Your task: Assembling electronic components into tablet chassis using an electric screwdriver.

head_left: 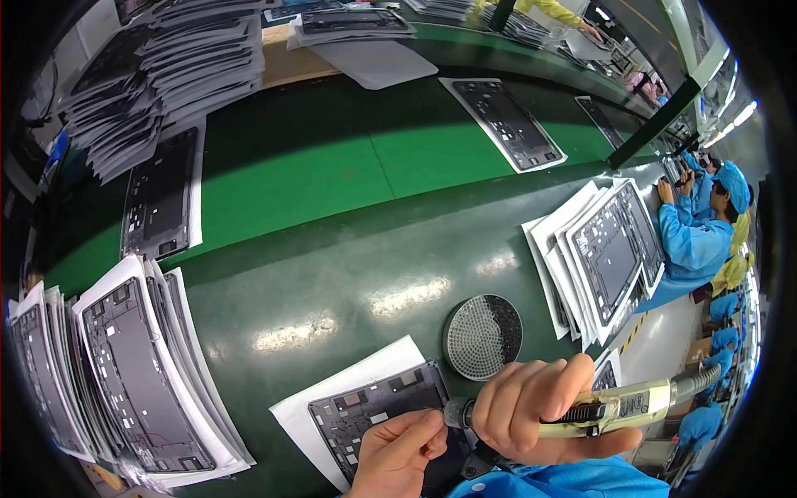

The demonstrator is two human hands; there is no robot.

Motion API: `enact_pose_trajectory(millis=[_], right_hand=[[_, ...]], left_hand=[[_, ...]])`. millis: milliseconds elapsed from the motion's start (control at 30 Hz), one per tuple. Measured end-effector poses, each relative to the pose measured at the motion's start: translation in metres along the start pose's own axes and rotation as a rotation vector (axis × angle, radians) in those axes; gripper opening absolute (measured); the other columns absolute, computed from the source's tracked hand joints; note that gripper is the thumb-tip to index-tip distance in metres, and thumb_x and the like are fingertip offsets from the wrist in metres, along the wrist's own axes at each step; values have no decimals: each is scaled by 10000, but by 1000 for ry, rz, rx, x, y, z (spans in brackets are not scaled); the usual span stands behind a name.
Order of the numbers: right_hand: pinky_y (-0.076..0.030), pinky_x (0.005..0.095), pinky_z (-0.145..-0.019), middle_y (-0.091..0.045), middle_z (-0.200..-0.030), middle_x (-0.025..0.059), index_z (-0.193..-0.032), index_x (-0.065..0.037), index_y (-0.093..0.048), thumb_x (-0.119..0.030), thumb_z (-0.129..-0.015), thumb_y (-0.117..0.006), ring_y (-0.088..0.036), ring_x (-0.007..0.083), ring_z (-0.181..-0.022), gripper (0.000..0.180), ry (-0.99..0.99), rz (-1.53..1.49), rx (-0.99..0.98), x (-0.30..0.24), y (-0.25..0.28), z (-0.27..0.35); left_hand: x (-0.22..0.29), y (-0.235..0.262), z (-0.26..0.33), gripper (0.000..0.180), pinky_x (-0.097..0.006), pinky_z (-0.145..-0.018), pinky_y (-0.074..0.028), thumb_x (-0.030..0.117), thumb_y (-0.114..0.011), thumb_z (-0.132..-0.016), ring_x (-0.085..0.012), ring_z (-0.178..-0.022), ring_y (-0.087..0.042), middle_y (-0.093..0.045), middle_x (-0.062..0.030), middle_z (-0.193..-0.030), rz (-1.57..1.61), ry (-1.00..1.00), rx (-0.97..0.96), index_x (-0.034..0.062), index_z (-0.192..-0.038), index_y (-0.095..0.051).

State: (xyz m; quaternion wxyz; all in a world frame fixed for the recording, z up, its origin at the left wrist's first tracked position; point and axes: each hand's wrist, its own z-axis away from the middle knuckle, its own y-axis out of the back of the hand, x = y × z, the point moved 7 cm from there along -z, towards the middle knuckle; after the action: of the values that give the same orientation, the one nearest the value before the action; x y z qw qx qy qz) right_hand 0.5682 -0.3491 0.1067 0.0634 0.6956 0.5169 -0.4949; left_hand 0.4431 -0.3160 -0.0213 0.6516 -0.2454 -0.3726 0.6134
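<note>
Gripping a pale yellow hand tool in the right hand, had fingers curled closed around its body and the thumb stretched along the lower side. Pointed its dark tip leftward, close to the pinched thumb and forefinger of the left hand; could not tell of anything small caught between those fingertips. Had a dark rectangular panel lying beneath the hands on a white sheet, partly covered by the left hand. Saw just beyond, on the dark green table, a round gridded dish with small black pieces gathered toward its right side. Had a stack of similar panels and sheets to the left and another stack to the right, near a co-worker in blue. Saw further panels resting across the brighter green strip beyond.
</note>
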Motion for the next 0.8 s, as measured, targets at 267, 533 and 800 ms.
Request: enact_pose_trajectory(millis=[267,533,800], right_hand=[[-487,344,-420,-570,-599,56,-988,-55,-489,-716,-931,-508,-543,196,-445,664,30,14,-1,-3,6,0],[-493,377,-458,-575,-599,76,-987,-63,-495,-679,-933,-539,-558,220,-467,621,-77,54,-99,-8,4,-4],[-485,384,-467,-574,-593,103,-1007,-51,-508,-662,-928,-565,-536,235,-457,619,-105,50,-114,-11,6,0]], left_hand=[[-1,0,-5,108,-271,-655,-432,124,-642,-980,-111,-744,-565,-624,-15,-816,-61,3,53,26,-968,-685],[-8,2,-7,130,-250,-655,-444,186,-662,-990,-97,-725,-568,-641,-3,-820,-70,102,27,64,-968,-703],[-13,3,-8,107,-255,-704,-458,149,-651,-994,-107,-779,-593,-652,-12,-858,-85,35,33,57,-966,-698]])
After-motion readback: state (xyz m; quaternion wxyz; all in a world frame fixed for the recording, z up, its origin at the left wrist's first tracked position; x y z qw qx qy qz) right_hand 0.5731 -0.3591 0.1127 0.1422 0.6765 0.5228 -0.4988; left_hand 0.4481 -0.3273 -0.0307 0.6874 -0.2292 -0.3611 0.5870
